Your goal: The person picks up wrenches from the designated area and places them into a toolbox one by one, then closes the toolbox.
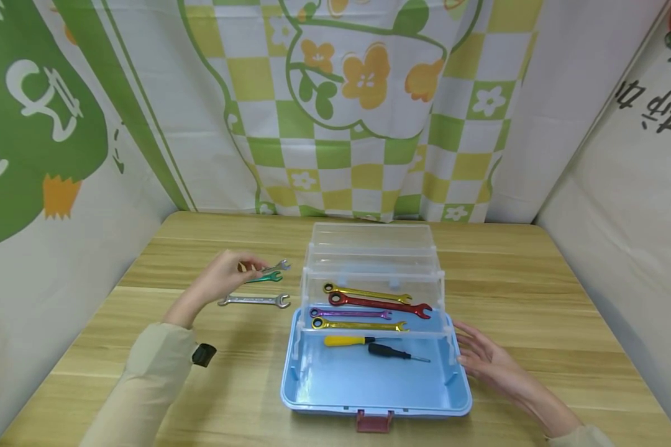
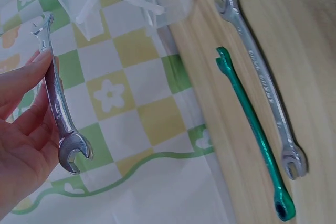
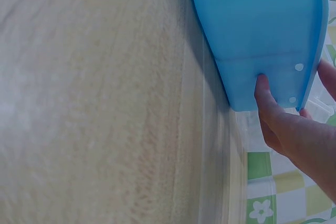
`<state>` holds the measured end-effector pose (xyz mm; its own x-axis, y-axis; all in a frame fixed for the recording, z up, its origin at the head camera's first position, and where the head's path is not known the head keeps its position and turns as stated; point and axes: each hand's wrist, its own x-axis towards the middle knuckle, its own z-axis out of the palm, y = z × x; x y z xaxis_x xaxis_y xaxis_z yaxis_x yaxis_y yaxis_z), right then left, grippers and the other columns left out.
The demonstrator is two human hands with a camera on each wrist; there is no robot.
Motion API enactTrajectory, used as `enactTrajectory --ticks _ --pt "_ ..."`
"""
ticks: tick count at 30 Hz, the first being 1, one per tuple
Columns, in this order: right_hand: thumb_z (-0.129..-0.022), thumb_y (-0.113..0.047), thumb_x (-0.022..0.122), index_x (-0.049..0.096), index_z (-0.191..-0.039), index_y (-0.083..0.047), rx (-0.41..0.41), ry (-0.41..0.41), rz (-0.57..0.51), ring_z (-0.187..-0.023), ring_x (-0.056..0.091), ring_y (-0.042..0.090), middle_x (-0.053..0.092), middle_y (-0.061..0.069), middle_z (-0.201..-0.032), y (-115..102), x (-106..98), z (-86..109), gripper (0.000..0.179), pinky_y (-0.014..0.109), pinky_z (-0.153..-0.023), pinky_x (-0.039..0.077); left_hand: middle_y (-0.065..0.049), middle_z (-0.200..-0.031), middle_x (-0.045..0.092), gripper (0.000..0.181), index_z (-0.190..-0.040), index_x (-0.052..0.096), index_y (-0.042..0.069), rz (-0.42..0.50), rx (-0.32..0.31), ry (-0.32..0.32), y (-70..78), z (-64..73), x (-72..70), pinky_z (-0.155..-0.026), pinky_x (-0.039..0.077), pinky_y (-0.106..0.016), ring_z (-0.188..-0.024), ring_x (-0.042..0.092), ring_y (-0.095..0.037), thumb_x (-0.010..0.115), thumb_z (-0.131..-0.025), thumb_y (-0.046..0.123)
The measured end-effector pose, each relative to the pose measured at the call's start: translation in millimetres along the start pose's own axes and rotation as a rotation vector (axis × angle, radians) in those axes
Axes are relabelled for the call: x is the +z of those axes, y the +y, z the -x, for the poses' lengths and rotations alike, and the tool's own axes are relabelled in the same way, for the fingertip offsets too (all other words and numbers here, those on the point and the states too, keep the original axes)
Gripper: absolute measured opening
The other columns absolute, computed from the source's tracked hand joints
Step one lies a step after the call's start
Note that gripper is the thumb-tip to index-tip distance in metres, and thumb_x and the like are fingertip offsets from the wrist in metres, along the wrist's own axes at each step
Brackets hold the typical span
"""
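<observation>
My left hand (image 1: 229,273) pinches a silver open-end wrench (image 2: 56,95), lifted above the table. Below it on the tabletop lie a green wrench (image 2: 254,127) and another silver wrench (image 2: 261,72), side by side. At the right, my right hand (image 1: 489,357) holds the side of a light blue toolbox (image 1: 369,388), with one digit on its outer wall and another at its rim. Inside the box are a yellow-handled screwdriver (image 1: 343,341) and a black-handled screwdriver (image 1: 388,351). Gold, red and purple wrenches, among them a red wrench (image 1: 380,304), lie in the clear tray.
Clear tiers (image 1: 371,236) of the toolbox stand raised at its back. A reddish latch (image 1: 373,422) hangs at its front. Checked curtain cloth (image 1: 363,180) closes off the back of the wooden table (image 1: 514,267), with white cloth at both sides.
</observation>
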<state>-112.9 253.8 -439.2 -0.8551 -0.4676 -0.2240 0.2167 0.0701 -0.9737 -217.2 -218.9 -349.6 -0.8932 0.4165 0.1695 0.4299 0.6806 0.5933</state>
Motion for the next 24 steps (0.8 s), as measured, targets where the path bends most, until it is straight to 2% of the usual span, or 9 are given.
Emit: enactTrajectory --ticks 10,18,24 --pt "-0.091 -0.01 0.047 0.002 -0.14 -0.005 -0.003 0.006 -0.002 -0.124 0.031 0.035 0.003 0.032 -0.14 0.1 -0.3 -0.4 0.067 0.037 -0.095 0.037 -0.01 -0.086 0.065 0.015 -0.095 0.067 0.002 0.028 0.083 -0.016 21.2 -21.3 0.3 -0.064 0.045 -0.029 -0.072 0.054 -0.015 0.059 -0.081 0.0" --pt "-0.09 -0.01 0.048 0.001 -0.14 -0.004 0.004 0.016 -0.009 -0.124 0.03 0.037 0.003 0.032 -0.14 0.3 0.5 0.1 0.069 0.036 -0.095 0.037 -0.008 -0.083 0.065 0.015 -0.094 0.067 0.002 0.005 0.098 -0.042 38.5 -40.0 5.6 -0.065 0.045 -0.029 -0.072 0.053 -0.015 0.059 -0.082 0.001" --pt "-0.09 -0.01 0.048 0.002 -0.141 -0.005 0.009 0.02 -0.003 -0.124 0.028 0.038 0.004 0.032 -0.14 0.2 0.5 0.2 0.068 0.037 -0.095 0.037 -0.008 -0.085 0.066 0.016 -0.094 0.067 0.002 0.001 0.155 -0.042 49.5 -51.0 12.3 -0.066 0.045 -0.029 -0.073 0.054 -0.015 0.059 -0.081 -0.001"
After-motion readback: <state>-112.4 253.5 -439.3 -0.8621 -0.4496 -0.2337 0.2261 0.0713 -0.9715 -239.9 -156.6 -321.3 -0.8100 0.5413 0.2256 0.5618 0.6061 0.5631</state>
